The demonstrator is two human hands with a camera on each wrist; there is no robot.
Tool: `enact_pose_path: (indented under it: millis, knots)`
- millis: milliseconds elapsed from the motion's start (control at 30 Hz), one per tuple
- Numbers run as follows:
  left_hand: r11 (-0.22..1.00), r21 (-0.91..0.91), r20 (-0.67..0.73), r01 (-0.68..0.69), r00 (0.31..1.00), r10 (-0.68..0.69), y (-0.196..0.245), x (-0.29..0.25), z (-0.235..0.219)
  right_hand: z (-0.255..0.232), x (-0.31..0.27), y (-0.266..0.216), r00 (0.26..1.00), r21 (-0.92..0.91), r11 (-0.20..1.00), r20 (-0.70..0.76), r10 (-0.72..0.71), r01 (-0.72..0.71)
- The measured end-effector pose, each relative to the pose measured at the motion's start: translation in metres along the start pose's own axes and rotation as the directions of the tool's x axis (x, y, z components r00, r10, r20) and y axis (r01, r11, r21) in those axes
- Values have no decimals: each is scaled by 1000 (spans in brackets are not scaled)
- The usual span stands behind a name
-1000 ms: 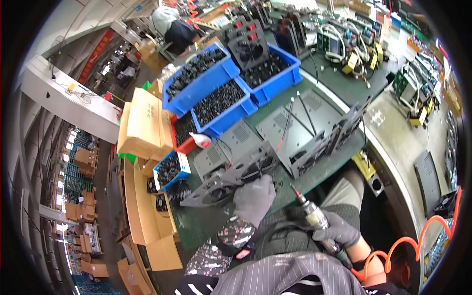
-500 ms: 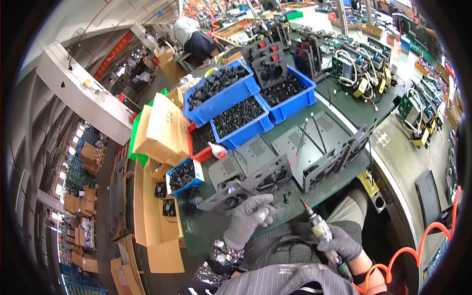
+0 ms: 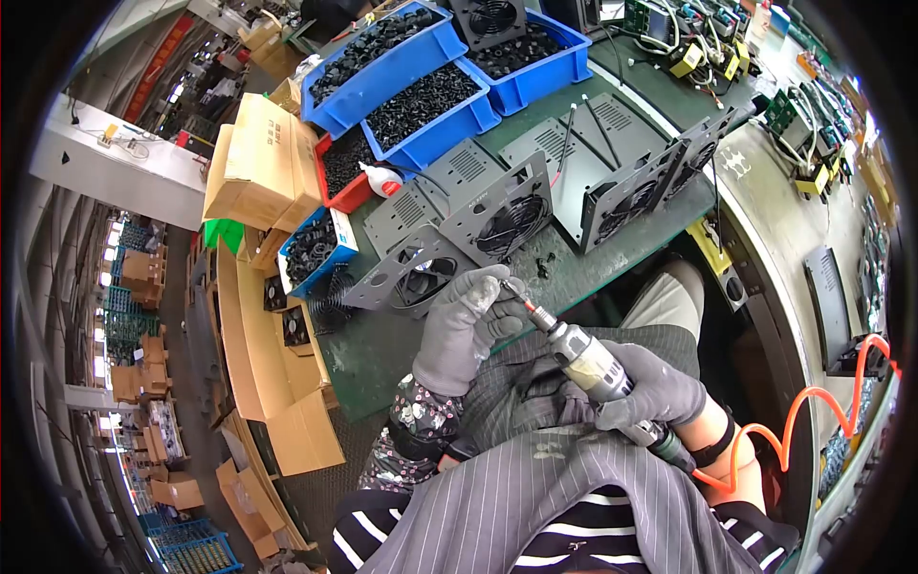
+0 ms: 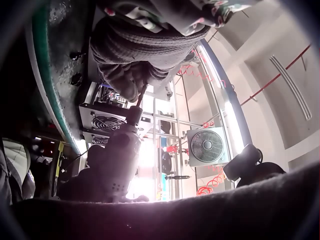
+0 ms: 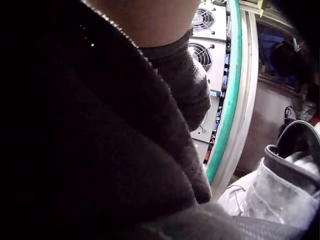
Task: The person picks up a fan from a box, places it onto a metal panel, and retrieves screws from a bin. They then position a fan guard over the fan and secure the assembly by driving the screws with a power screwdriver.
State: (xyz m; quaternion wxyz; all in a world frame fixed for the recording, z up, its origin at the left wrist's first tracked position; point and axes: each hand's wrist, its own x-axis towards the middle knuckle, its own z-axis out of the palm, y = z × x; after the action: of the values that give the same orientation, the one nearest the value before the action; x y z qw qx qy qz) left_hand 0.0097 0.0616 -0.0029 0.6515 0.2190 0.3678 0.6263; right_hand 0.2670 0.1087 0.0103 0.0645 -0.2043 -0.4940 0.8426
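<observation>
My gloved right hand (image 3: 660, 387) grips a pneumatic screwdriver (image 3: 585, 362) round its body, its bit slanting up to the left. The gloved left hand (image 3: 457, 330) has its fingers curled at the tip of that bit, pinching there; in the left wrist view the screwdriver (image 4: 122, 155) meets those fingertips. Whatever small piece may be between them, I cannot tell. Just beyond the left hand stand metal panels with fans, one upright panel (image 3: 488, 215) and a leaning one (image 3: 411, 273). Several small black pieces (image 3: 543, 265) lie on the green mat near the bit.
More fan panels (image 3: 631, 206) stand to the right. Blue bins (image 3: 435, 134) of black parts and a red bin (image 3: 356, 196) are behind. Cardboard boxes (image 3: 258, 182) line the left. An orange coiled hose (image 3: 789, 430) runs from the screwdriver past the right arm.
The left hand has drawn back from the fan panels, and its fingers have come to the bit's tip. The right hand has brought the screwdriver up and left. The head view has tilted down.
</observation>
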Motion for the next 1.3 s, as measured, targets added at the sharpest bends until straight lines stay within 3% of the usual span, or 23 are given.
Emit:
enact_pose_path:
  millis: [33, 67, 167, 267, 333, 400, 467, 533, 600, 700, 800, 833, 867, 900, 933, 967, 1000, 1067, 1133, 1167, 1200, 1267, 1300]
  knots:
    - [999, -43, 12, 10, 1000, -9, 0, 1, -2, -1, 5, 10, 994, -17, 994, -2, -105, 105]
    - [996, -86, 25, 21, 1000, -19, -1, 1, -4, 0, 4, 10, 994, -20, 994, -6, -110, 110]
    - [987, -153, 81, 50, 996, -38, -2, 10, -6, 2, -2, 0, 1000, 70, 997, -20, 16, -14]
    - [982, -182, 110, 56, 993, -37, -1, 11, -5, 1, 2, 3, 997, -12, 997, -10, -72, 72]
    - [987, -155, 116, 54, 993, -36, 0, 10, -6, 2, 0, 0, 1000, -12, 1000, -21, -19, 19]
    - [992, -117, 88, 54, 995, -44, 2, 10, -5, 3, 2, 4, 994, 36, 993, -7, -108, 108]
    - [993, -101, 78, 60, 996, -53, 9, 9, -2, 2, 1, 0, 998, 2, 998, -6, -61, 61]
    - [977, 211, 25, 35, 999, -41, 11, 7, -2, 8, -3, -1, 994, -195, 980, -87, -63, 45]
    - [953, 302, -1, 37, 999, -38, 18, 7, -6, 17, -2, -12, 981, -467, 884, -179, -72, -20]
    - [955, 295, -79, 43, 997, -21, 24, -3, 0, 18, 11, 11, 982, -212, 968, -98, -162, 138]
    - [910, 412, -92, 41, 996, -3, 28, -9, 14, 20, 11, 6, 969, -189, 964, -120, -214, 189]
    - [762, 623, -53, -177, 962, 267, 28, -8, 18, 17, 9, 2, 966, -204, 963, -153, -211, 178]
    - [516, 784, 53, -347, 864, 500, 29, -8, 20, 14, 8, 3, 959, -225, 957, -177, -223, 181]
    - [220, 860, 238, -461, 742, 626, 38, -13, 19, 17, 10, 8, 958, -194, 968, -204, -201, 161]
    - [110, 836, 329, -538, 652, 683, 44, -10, 15, 16, 9, 9, 957, -187, 973, -231, -177, 135]
    - [-254, 834, 512, -489, 518, 685, 58, -5, 21, 19, 9, 4, 954, -155, 980, -255, -160, 123]
    - [-661, 672, 735, -335, 412, 538, 76, 3, 30, 17, 12, 9, 938, -133, 967, -246, -243, 215]
    - [-748, 566, 805, -347, 427, 411, 94, 26, 33, 16, 17, 0, 943, -204, 962, -243, -228, 180]
    - [-722, 600, 718, -345, 632, 294, 100, 41, 35, 18, 23, -2, 945, -173, 967, -237, -223, 185]
    - [-695, 668, 571, -266, 782, 249, 100, 42, 41, 17, 26, -3, 947, -199, 964, -234, -221, 176]
    - [-695, 667, 573, -268, 781, 248, 102, 42, 44, 16, 28, -4, 948, -224, 960, -230, -218, 167]
    - [-505, 849, 314, -155, 917, 246, 105, 43, 48, 16, 31, -4, 941, -254, 952, -245, -236, 173]
    - [-504, 850, 312, -154, 918, 247, 106, 43, 47, 18, 33, -5, 945, -227, 961, -249, -213, 157]
